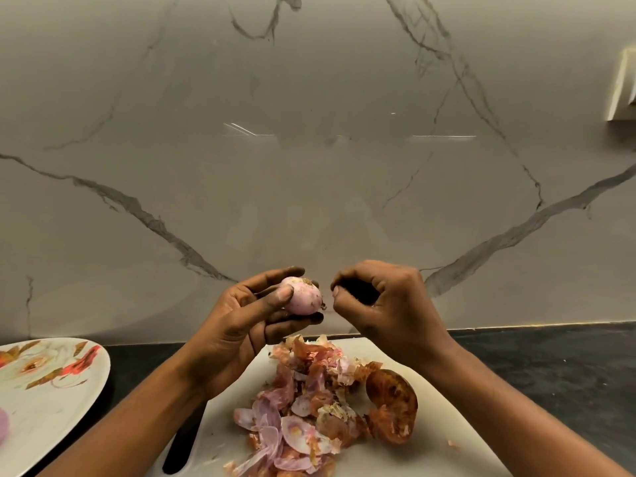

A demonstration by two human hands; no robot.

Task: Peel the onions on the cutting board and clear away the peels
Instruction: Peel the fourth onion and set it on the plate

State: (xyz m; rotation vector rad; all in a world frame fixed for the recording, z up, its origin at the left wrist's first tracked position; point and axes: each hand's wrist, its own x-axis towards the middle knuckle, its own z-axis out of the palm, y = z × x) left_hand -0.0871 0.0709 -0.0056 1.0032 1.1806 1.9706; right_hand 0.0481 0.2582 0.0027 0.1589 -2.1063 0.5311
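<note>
Onion (pixel 303 296), pale pink and nearly bare, is raised above the far edge of the cutting board (pixel 447 418), gripped in your left hand (pixel 241 325). Your thumb presses its near side and your curled fingers cradle it from behind and below, palm turned toward you. Your right hand (pixel 382 304) hovers just beside the onion's root end, also above the board's far edge. Its fingers are curled in with thumb and forefinger tips pinched together; whether a scrap of skin sits between them cannot be told. Both forearms reach in over the board's near corners. On the board lies a heap of peels (pixel 303 407), with a rounded brown piece (pixel 392 406) touching its right side. Left of the board, a flowered plate (pixel 51 401) rests on the dark counter (pixel 550 366).
</note>
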